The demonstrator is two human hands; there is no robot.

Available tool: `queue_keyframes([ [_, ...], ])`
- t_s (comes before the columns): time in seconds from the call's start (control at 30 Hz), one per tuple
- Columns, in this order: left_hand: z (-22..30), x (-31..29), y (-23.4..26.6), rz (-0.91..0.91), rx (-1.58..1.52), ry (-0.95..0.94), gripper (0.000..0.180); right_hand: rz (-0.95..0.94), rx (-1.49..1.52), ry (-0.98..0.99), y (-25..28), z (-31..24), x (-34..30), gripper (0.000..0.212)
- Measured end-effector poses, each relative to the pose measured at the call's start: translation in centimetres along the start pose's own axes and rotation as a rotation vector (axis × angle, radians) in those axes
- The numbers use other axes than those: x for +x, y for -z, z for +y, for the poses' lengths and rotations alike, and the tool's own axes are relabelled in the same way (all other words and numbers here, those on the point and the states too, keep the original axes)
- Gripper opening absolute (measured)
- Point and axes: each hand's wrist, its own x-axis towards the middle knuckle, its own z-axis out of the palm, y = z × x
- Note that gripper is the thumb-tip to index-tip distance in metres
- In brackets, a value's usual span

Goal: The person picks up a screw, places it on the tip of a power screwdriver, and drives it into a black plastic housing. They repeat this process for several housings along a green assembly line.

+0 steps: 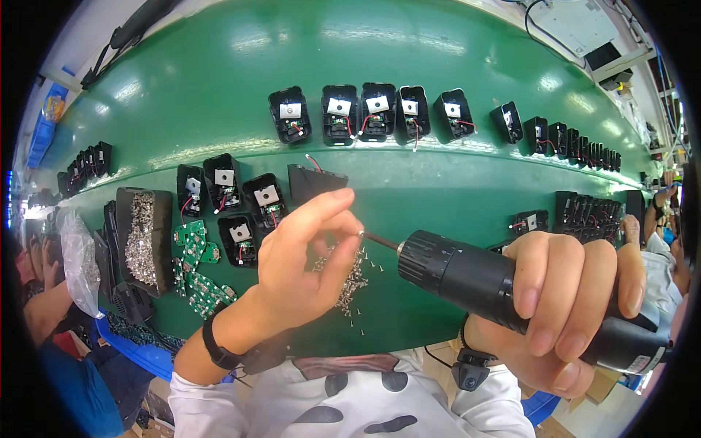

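My right hand (562,299) is wrapped round a black electric screwdriver (460,274) whose thin bit (381,241) points left. My left hand (299,252) is curled at the bit's tip, thumb and a finger pinching a small silver screw (361,233) there; the index finger stretches above. Below that hand, a loose pile of screws (352,285) lies on the green table (409,306). Just beyond my left fingers stands a tilted black housing (315,182) with a red wire. Several open black housings (223,182) with white plates and wires stand left of it.
A dark tray of screws (120,241) stands at left, beside green circuit boards (197,266) and a clear plastic bag (79,263). More open housings (377,113) line the raised back strip. At right are stacked housings (584,212) and another person's hand (629,228).
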Motion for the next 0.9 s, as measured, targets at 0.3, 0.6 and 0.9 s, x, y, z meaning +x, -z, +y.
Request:
queue_keyframes([
  [0.3,0.5,0.2,0.7,-0.117,0.232,-0.061,0.050,-0.133,-0.029,-0.044,1.0,0.1,0.5,0.051],
  [0.6,1.0,3.7,2.1,-0.339,0.187,-0.043,0.071,-0.421,-0.139,-0.194,2.2,-0.6,3.1,0.052],
  [0.9,-8.1,11.4,4.9,-0.478,0.868,-0.148,0.072,-0.157,-0.175,0.011,3.8,10.9,6.8,0.052],
])
